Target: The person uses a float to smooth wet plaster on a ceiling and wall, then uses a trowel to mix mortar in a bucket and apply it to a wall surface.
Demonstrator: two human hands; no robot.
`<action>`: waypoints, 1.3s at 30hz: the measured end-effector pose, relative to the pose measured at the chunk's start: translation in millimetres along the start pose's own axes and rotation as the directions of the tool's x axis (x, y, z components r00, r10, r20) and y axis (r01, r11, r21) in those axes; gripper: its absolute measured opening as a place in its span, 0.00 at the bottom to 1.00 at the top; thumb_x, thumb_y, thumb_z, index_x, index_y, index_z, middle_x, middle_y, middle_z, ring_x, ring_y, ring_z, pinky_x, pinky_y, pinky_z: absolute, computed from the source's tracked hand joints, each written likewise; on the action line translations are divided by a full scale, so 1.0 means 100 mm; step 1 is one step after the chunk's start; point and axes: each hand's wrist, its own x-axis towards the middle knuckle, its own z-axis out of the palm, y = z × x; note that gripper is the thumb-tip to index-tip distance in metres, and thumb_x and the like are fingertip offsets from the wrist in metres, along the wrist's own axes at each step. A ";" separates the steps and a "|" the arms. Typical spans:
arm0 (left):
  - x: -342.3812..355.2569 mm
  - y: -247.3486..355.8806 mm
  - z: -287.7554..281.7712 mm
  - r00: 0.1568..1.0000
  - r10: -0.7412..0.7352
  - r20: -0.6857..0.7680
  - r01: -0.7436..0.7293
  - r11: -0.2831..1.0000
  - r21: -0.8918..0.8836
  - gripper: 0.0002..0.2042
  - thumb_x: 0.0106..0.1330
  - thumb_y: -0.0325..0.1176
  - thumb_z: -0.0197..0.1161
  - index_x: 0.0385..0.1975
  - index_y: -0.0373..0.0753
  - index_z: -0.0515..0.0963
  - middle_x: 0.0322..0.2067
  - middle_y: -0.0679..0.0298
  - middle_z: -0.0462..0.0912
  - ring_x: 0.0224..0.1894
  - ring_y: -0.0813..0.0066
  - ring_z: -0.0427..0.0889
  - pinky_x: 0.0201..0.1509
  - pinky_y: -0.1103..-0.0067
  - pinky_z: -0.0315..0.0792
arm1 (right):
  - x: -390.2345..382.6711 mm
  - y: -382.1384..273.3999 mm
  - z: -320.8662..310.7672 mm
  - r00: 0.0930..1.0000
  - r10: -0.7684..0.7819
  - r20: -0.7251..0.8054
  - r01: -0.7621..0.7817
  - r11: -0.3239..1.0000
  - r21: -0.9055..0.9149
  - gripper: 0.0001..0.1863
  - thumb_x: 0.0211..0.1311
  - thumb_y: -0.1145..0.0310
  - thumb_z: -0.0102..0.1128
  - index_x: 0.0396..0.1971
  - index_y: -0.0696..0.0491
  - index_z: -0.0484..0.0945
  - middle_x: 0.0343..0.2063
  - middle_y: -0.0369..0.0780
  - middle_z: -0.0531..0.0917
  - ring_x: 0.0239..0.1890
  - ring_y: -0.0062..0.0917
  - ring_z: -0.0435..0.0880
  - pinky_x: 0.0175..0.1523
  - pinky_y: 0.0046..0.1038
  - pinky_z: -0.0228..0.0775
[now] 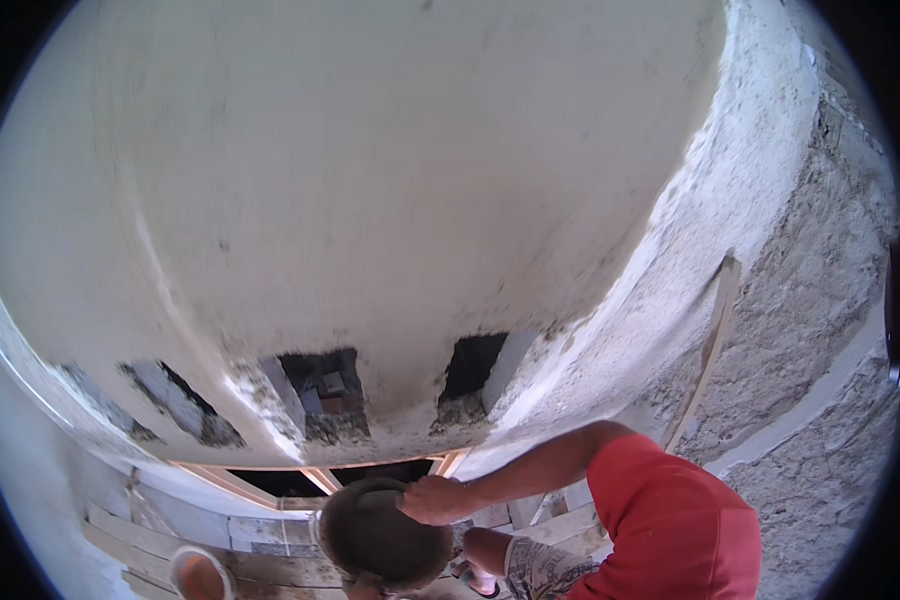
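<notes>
A round, dark grey tub [385, 535] is low in the middle of the head view, its wide top facing up. It seems to have grey, mortar-like stuff inside. My right hand [435, 499] is closed at the tub's upper right rim, with the fingers bent over its edge. Only a small part of my left hand [365, 587] shows at the tub's lower edge, and its fingers are hidden. A pale rim of another container [315, 527] peeks out at the tub's left side.
A plastered wall [390, 180] with several rough-edged openings rises ahead. Below it is a wooden frame [320, 480]. Planks [270, 570] lie underfoot, with a white bucket [202, 575] at lower left. A wooden batten [705, 350] leans on the rough wall at right.
</notes>
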 end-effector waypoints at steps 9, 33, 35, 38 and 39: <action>-0.25 1.61 0.74 0.977 -0.204 0.067 0.214 0.940 -0.265 0.03 0.51 0.23 0.56 0.20 0.38 0.74 0.20 0.65 0.74 0.21 0.75 0.74 0.21 0.76 0.67 | -0.50 -0.81 -1.69 0.889 0.177 0.422 -0.285 0.936 0.208 0.06 0.45 0.70 0.58 0.22 0.55 0.82 0.24 0.48 0.85 0.33 0.44 0.86 0.36 0.42 0.78; -0.31 4.00 1.90 0.860 -0.505 0.078 0.500 0.800 -0.331 0.10 0.53 0.25 0.55 0.36 0.34 0.75 0.24 0.68 0.74 0.20 0.81 0.72 0.19 0.82 0.65 | -1.42 -0.47 -2.94 0.625 0.675 0.392 -0.756 0.648 0.091 0.11 0.57 0.66 0.53 0.37 0.50 0.81 0.28 0.50 0.84 0.34 0.45 0.85 0.43 0.47 0.77; -0.27 3.94 1.89 0.849 -0.513 0.125 0.525 0.792 -0.311 0.14 0.52 0.25 0.55 0.41 0.34 0.74 0.26 0.68 0.74 0.22 0.81 0.73 0.21 0.83 0.66 | -1.33 -0.63 -2.82 0.643 0.597 0.480 -0.711 0.698 0.084 0.11 0.57 0.67 0.53 0.37 0.50 0.80 0.29 0.48 0.84 0.34 0.44 0.85 0.42 0.47 0.77; -0.27 3.85 1.85 0.826 -0.529 0.192 0.563 0.781 -0.269 0.19 0.52 0.25 0.55 0.47 0.34 0.71 0.27 0.68 0.74 0.24 0.81 0.73 0.23 0.82 0.67 | -1.34 -0.78 -2.88 0.701 0.499 0.510 -0.655 0.734 0.182 0.11 0.55 0.66 0.54 0.36 0.52 0.82 0.30 0.48 0.84 0.36 0.43 0.86 0.43 0.44 0.78; -0.29 3.84 1.81 0.821 -0.531 0.211 0.570 0.784 -0.246 0.20 0.52 0.26 0.55 0.48 0.34 0.71 0.27 0.68 0.74 0.24 0.81 0.73 0.24 0.82 0.68 | -1.38 -0.82 -2.97 0.728 0.467 0.502 -0.633 0.739 0.231 0.12 0.54 0.66 0.55 0.35 0.53 0.82 0.30 0.48 0.84 0.37 0.43 0.86 0.43 0.43 0.79</action>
